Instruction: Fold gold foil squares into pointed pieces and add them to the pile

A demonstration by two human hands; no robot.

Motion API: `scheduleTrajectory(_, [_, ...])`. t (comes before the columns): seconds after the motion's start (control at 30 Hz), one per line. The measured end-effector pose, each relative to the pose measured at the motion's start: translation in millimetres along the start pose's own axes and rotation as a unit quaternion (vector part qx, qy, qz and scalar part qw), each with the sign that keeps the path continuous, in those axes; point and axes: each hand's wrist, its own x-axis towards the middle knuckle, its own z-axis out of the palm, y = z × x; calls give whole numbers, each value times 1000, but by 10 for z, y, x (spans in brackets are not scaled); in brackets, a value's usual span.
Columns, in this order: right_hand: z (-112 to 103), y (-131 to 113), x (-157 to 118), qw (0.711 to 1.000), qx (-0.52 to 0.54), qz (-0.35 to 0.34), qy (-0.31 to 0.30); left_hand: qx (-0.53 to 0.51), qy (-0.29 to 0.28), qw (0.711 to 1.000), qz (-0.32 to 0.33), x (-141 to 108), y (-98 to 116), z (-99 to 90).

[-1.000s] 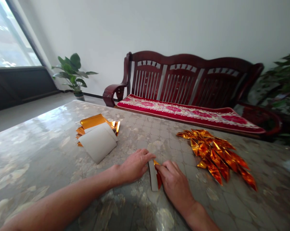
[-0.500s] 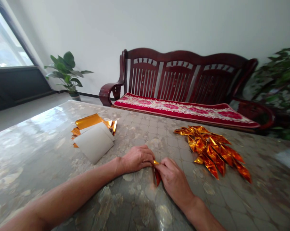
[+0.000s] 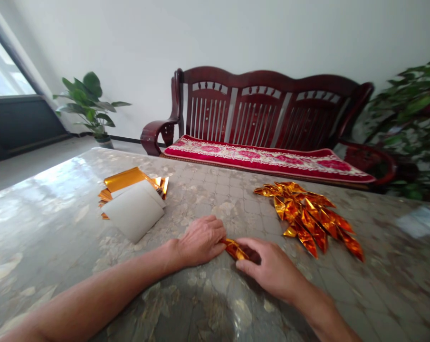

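A small folded piece of orange-gold foil paper (image 3: pixel 237 250) lies between my two hands, low over the table. My left hand (image 3: pixel 202 240) is closed on its left end, the fingertips hidden behind the knuckles. Thumb and fingers of my right hand (image 3: pixel 272 267) grip the other end. To the right is a pile of folded, pointed orange-gold foil pieces (image 3: pixel 309 216). On the left lies a stack of foil sheets (image 3: pixel 127 179), partly under pale sheets (image 3: pixel 134 211).
The table (image 3: pixel 186 308) has a glossy patterned cover. A clear plastic item (image 3: pixel 419 222) lies at its right edge. Beyond stands a dark red wooden bench (image 3: pixel 253 109) with a red floral cushion (image 3: pixel 264 156). Potted plants (image 3: pixel 88 104) stand at both sides.
The foil piece has turned from pointing toward me to lying across between my hands. My right hand has shifted right and its grip is wider. The view has moved slightly.
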Motion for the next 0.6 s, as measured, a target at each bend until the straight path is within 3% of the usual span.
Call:
scheduleTrajectory(0.17, [132, 23, -24, 999, -10, 28, 27, -20, -4, 999, -35, -9, 30, 23])
scheduleTrajectory(0.4, [142, 147, 8, 999, 28, 34, 27, -72, -14, 993, -95, -4, 35, 63])
scheduleTrajectory(0.6, [173, 171, -33, 998, -6, 36, 43, -81, -9, 992, -97, -17, 37, 75])
